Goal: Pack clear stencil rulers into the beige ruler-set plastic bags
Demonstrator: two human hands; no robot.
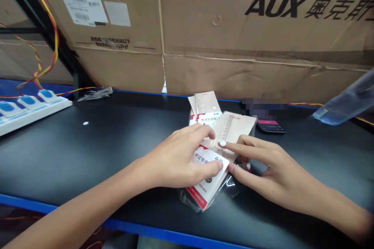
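A clear plastic packet (245, 122) lies slanted on the table, holding a beige card, a transparent ruler (224, 128) and a white-and-red printed card (201, 192). My left hand (184, 153) rests across it, fingers curled over its middle and thumb pressed on the printed card. From the right comes my right hand (263, 163), its index fingertip at a small round white sticker (223, 143) over the packet. Its thumb touches the packet's edge; the other fingers are bent and partly hidden. A similar packet (209, 99), with a white dot on it, lies partly underneath, farther back.
Along the table's (131, 124) back edge stand large cardboard boxes (204, 19). A white power strip (58, 107) with plugs is at the left. Another white dot (85, 123) lies left of centre. A phone (271, 126) sits at back right, near a hanging clear plastic sheet (341, 101).
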